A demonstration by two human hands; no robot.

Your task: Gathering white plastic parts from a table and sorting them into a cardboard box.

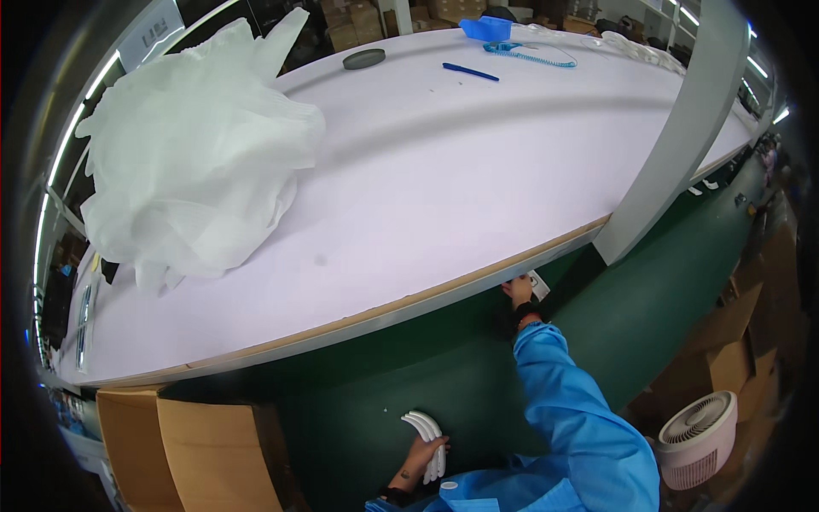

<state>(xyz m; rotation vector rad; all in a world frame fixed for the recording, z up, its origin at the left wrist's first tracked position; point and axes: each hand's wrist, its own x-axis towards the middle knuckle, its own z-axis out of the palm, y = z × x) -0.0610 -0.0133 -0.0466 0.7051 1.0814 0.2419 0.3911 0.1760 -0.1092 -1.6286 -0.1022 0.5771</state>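
Low in front of me, my left hand is closed around several curved white strips, bundled side by side; what they are cannot be made out. My right hand, at the end of a blue sleeve, reaches down to the front edge of the white table. Its fingers are partly hidden at that edge. Right beside it is a small white flat piece with a dark mark; whether the hand grips it does not show.
A heap of white sheet wrapping covers the table's left. Farther back lie a grey round lid, a blue pen, a blue bin and a coiled cord. A grey post, cardboard box and fan stand around.
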